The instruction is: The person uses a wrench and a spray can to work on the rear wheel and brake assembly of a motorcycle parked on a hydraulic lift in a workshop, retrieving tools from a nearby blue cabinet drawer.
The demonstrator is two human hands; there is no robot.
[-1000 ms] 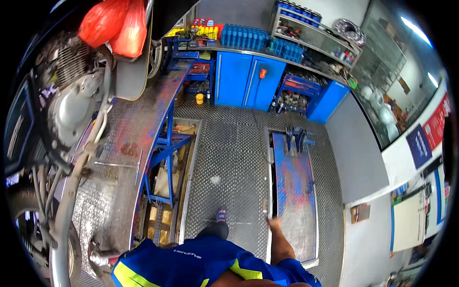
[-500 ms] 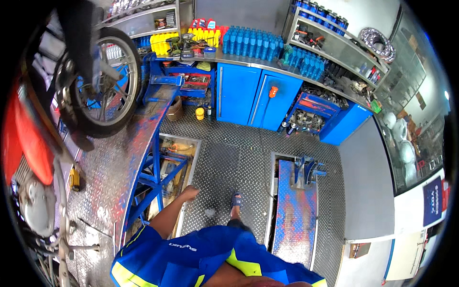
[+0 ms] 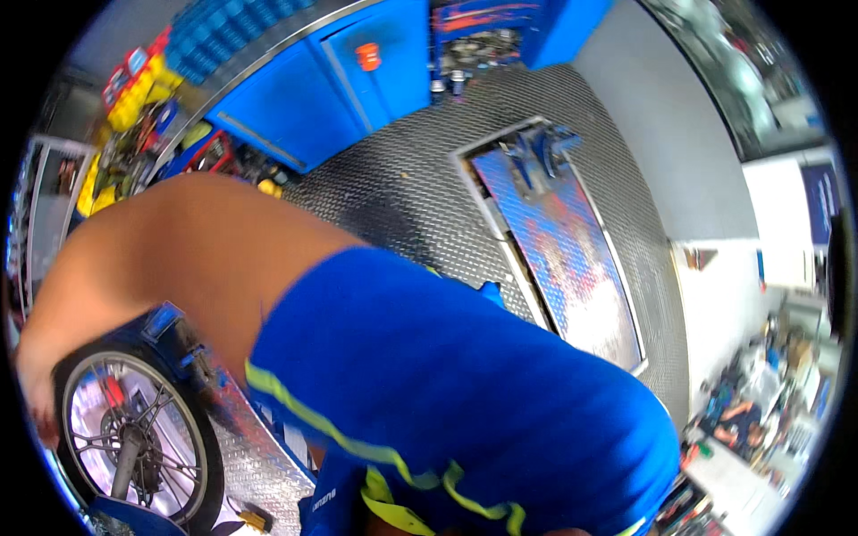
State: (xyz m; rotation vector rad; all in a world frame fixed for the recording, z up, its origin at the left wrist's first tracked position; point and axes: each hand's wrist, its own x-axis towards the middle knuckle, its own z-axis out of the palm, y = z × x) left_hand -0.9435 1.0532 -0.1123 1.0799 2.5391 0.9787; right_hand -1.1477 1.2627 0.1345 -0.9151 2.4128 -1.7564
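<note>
My right arm, in a blue short sleeve, stretches across the view to the far left. At its end my right hand (image 3: 40,402) is beside the outer edge of a motorcycle wheel (image 3: 211,456). The hand is blurred and cut by the dark rim, so its fingers and any contact with the tyre are unclear. The wheel has a black tyre and grey spokes, and stands by a scuffed blue metal lift table (image 3: 268,469). A small yellow-and-black object (image 3: 255,518) lies on that table. My left hand does not show.
Blue cabinets (image 3: 299,103) line the back, with blue bottles (image 3: 223,31) and yellow bottles (image 3: 134,98) above. A second lift platform (image 3: 559,241) lies in the patterned metal floor (image 3: 366,188). At the far right a person (image 3: 737,420) is near a cluttered white table (image 3: 733,482).
My view has swung left and tilted toward the wheel. My right arm has come across to the wheel's far side. The left hand, earlier hanging above the floor, has left the view.
</note>
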